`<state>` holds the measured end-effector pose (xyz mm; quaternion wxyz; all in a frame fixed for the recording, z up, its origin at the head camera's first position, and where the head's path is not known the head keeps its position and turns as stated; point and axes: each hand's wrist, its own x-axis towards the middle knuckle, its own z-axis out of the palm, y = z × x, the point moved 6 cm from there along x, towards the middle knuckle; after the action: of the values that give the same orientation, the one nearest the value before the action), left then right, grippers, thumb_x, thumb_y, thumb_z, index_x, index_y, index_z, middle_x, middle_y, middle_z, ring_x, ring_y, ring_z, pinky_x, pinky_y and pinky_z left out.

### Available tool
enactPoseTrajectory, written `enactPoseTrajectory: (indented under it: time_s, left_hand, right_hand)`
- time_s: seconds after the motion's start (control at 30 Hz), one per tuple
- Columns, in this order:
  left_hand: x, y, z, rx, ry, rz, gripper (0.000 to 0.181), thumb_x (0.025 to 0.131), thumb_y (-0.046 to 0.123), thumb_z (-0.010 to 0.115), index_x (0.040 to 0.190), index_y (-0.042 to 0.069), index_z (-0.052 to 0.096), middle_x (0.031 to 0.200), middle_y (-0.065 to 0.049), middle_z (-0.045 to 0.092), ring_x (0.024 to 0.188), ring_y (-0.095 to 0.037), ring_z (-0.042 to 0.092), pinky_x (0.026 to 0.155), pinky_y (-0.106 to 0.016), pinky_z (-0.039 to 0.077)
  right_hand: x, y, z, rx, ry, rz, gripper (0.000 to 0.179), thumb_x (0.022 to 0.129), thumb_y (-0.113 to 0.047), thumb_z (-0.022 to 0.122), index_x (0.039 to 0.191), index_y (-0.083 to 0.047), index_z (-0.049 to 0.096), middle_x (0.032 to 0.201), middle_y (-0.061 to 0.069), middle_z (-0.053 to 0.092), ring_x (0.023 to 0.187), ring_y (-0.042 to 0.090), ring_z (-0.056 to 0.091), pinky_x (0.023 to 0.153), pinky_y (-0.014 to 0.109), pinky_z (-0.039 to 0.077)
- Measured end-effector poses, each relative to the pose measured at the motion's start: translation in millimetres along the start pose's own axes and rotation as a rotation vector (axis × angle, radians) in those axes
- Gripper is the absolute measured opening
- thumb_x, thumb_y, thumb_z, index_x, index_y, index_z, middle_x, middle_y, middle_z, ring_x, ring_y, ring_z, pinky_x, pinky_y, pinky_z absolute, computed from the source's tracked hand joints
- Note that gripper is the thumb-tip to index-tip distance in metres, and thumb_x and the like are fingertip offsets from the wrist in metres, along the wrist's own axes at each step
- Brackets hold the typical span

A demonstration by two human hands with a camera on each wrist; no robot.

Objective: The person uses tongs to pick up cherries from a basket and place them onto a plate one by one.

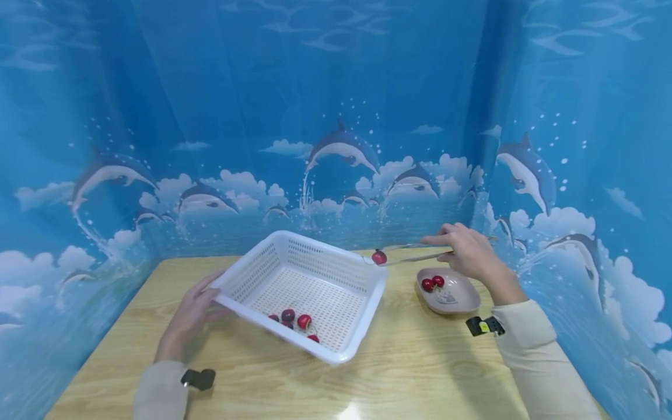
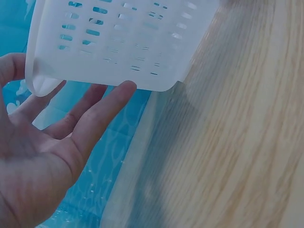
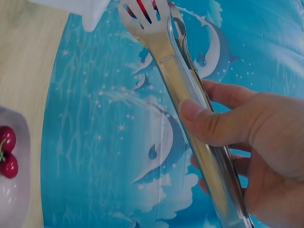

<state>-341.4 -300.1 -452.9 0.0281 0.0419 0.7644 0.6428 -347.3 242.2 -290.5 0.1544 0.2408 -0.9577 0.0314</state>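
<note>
My left hand (image 1: 191,309) holds a white perforated plastic basket (image 1: 362,326) by its left corner. In the left wrist view the thumb is at the rim and the other fingers reach along the basket's underside. The basket is tilted, and several dark red cherries (image 1: 304,321) lie gathered along its near side. My right hand (image 1: 467,254) grips metal tongs (image 3: 190,123) around the middle of their arms. Pinched in the tips of the tongs, one red cherry (image 1: 379,257) sits just beyond the basket's right back corner.
Right of the basket, below the right hand, stands a small pinkish dish (image 1: 464,291) with two cherries (image 1: 433,283) and a pale greyish piece (image 1: 446,297) in it. The wooden table (image 1: 252,385) is enclosed by a blue dolphin-print curtain (image 1: 336,87).
</note>
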Motion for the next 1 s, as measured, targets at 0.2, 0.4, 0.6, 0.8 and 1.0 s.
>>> enactPoseTrajectory:
  time_s: [0.2, 0.4, 0.6, 0.8, 1.0]
  left_hand:
    - [0.1, 0.2, -2.5, 0.012, 0.02, -0.032, 0.059, 0.111, 0.027, 0.038, 0.165, 0.012, 0.021, 0.159, -0.031, 0.035, 0.103, -0.001, 0.069, 0.102, -0.046, 0.062]
    - [-0.8, 4.3, -4.0, 0.046, -0.005, -0.036, 0.059, 0.111, 0.028, 0.041, 0.165, 0.012, 0.023, 0.159, -0.03, 0.037, 0.104, -0.002, 0.069, 0.103, -0.048, 0.061]
    - [-0.3, 7.7, -5.9, 0.02, -0.051, -0.027, 0.06, 0.11, 0.02, 0.042, 0.164, 0.004, 0.022, 0.151, -0.031, 0.047, 0.102, -0.005, 0.071, 0.103, -0.051, 0.06]
    - [1.3, 10.5, -8.2, 0.022, -0.069, -0.001, 0.061, 0.108, 0.016, 0.044, 0.163, 0.003, 0.022, 0.13, -0.015, 0.066, 0.101, -0.008, 0.072, 0.101, -0.054, 0.061]
    - [3.3, 10.4, -7.3, 0.026, -0.061, 0.017, 0.06, 0.107, 0.014, 0.043, 0.162, 0.002, 0.023, 0.13, -0.016, 0.065, 0.1, -0.007, 0.072, 0.099, -0.051, 0.062]
  right_hand:
    - [-9.9, 14.4, 1.0, 0.0, -0.03, 0.046, 0.045, 0.088, -0.004, 0.077, 0.13, -0.019, 0.073, 0.105, 0.008, 0.066, 0.081, 0.02, 0.051, 0.057, 0.025, 0.035]
    - [-16.0, 26.1, 3.6, -0.012, -0.06, 0.07, 0.044, 0.089, -0.005, 0.077, 0.131, -0.018, 0.073, 0.108, 0.01, 0.067, 0.082, 0.02, 0.053, 0.054, 0.025, 0.035]
    - [-23.4, 34.7, 5.3, 0.0, -0.079, 0.092, 0.046, 0.087, -0.005, 0.077, 0.131, -0.017, 0.072, 0.107, 0.01, 0.067, 0.082, 0.019, 0.054, 0.054, 0.024, 0.035]
    - [-35.0, 49.3, 8.3, -0.013, -0.107, 0.126, 0.048, 0.087, -0.005, 0.078, 0.133, -0.017, 0.071, 0.104, 0.011, 0.065, 0.073, 0.017, 0.047, 0.051, 0.025, 0.032]
    - [-49.1, 69.1, 14.6, -0.025, -0.138, 0.157, 0.05, 0.086, -0.005, 0.079, 0.133, -0.016, 0.071, 0.102, 0.013, 0.065, 0.069, 0.017, 0.045, 0.048, 0.025, 0.032]
